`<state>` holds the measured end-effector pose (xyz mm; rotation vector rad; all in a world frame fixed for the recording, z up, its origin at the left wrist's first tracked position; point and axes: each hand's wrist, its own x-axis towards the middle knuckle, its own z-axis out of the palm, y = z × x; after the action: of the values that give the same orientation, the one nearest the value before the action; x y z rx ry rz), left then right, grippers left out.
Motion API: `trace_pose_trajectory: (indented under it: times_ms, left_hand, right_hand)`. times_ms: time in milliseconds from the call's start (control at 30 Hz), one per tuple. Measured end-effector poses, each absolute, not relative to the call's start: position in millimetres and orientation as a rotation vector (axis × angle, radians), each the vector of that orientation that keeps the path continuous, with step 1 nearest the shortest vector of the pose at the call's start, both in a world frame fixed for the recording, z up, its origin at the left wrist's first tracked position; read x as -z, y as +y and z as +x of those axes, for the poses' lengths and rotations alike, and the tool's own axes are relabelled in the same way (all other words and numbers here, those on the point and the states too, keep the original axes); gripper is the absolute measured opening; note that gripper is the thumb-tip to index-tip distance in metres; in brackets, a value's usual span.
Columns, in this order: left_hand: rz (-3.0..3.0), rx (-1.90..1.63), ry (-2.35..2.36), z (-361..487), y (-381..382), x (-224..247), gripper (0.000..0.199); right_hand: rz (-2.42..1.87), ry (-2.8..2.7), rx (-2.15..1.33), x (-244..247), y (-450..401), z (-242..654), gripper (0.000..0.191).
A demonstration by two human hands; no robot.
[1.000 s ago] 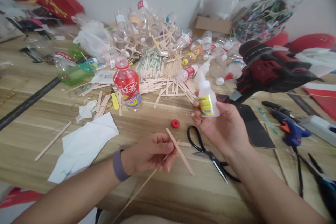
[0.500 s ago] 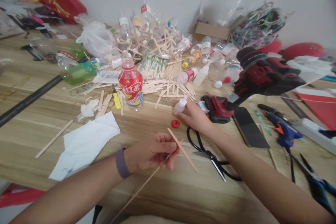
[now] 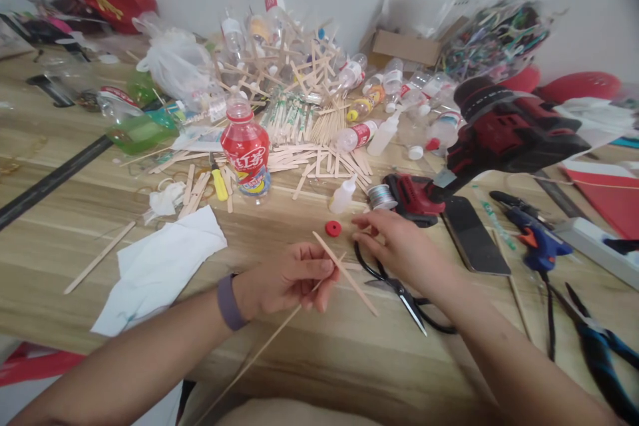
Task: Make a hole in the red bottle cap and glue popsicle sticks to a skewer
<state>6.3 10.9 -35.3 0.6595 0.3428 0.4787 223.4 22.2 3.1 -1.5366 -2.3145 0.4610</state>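
Note:
My left hand (image 3: 299, 274) pinches a flat wooden craft stick (image 3: 355, 287) together with a long thin wooden skewer (image 3: 259, 351) that crosses it and runs down toward me. Fingers apart and holding nothing, my right hand (image 3: 392, 239) hovers over the handles of the black-handled scissors (image 3: 399, 287). A small white dropper bottle (image 3: 342, 195) stands upright beyond it. Between the hands and that bottle lies a red bottle cap (image 3: 333, 228) with a hole in the middle. Another craft stick (image 3: 352, 267) is partly hidden behind the held pieces.
A red-labelled drink bottle (image 3: 246, 150) stands behind my left hand. White paper (image 3: 162, 266) lies at left. To the right are a cordless drill (image 3: 514, 126), a phone (image 3: 474, 236), a glue gun (image 3: 542, 243) and pliers (image 3: 599, 346). Plastic bottles and loose sticks pile up at the back.
My right hand has let go of the small dropper bottle, which now stands on the table, and has drawn back toward me. My left hand still holds the stick and skewer.

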Motion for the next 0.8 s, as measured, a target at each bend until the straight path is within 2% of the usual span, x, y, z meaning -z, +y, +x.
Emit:
trace_pose_trajectory:
  times_ms: [133, 367, 567, 633, 700, 800]
  left_hand:
    - [0.684, -0.576, 0.344, 4, 17, 32, 0.031]
    - [0.698, -0.550, 0.380, 3, 14, 29, 0.024]
    - [0.753, -0.476, 0.478, 9, 2, 23, 0.029]
    - [0.770, -0.462, 0.539, 11, 0, 20, 0.032]
    - [0.783, -0.441, 0.585, 12, -2, 19, 0.034]
    - [0.794, -0.428, 0.626, 13, -2, 21, 0.036]
  right_hand:
    - [-1.400, -2.480, -0.545, 10, -1, 215, 0.012]
    - [-1.443, -2.493, -0.307, 32, -17, 206, 0.015]
    - [-1.542, -2.007, -0.482, 21, -17, 212, 0.008]
    - [-1.494, -1.909, -0.585, 14, -19, 211, 0.015]
    - [-1.427, -1.940, -0.578, 8, -22, 206, 0.019]
    - [-1.384, -1.978, -0.452, 5, -27, 199, 0.015]
